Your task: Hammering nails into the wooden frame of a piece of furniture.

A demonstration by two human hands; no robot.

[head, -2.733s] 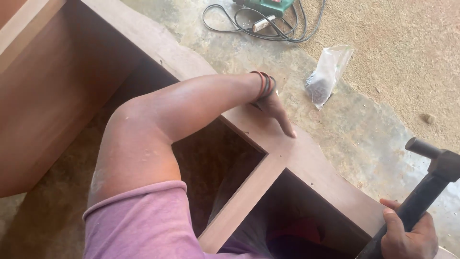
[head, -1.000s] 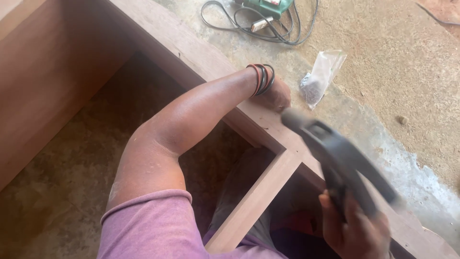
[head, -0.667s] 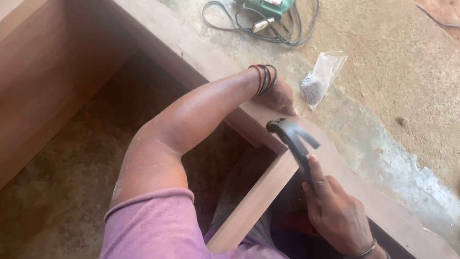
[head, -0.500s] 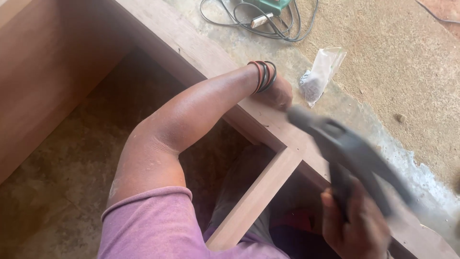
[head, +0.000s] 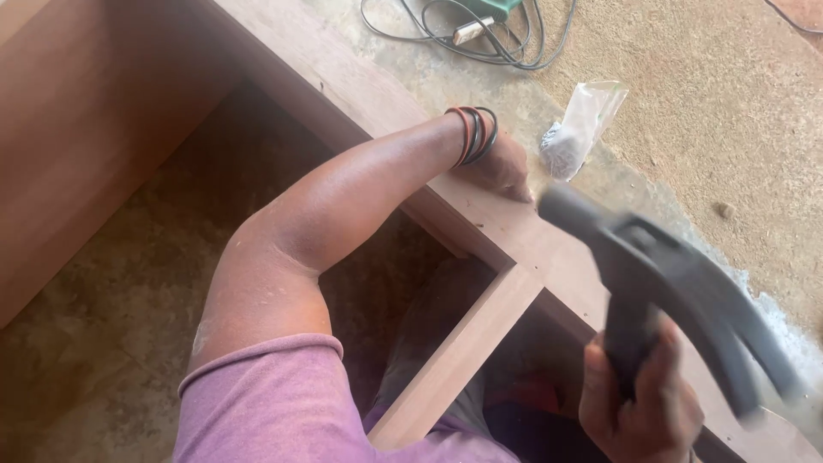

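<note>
Right hand [head: 639,407] grip closed round blurred hammer [head: 677,283]; left hand [head: 501,167] fingers pressed on wooden frame [head: 480,223], holding nothing visible

The sandy concrete floor [head: 720,111] carries a brown wooden cabinet frame [head: 514,231], a clear plastic bag of nails [head: 583,129] just beside it, and coiled dark cable [head: 480,43] farther off.

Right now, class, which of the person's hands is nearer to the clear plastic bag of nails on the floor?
Left. The left hand rests on the wooden frame just beside the plastic bag; the right hand grips the hammer lower down, well away from it.
</note>
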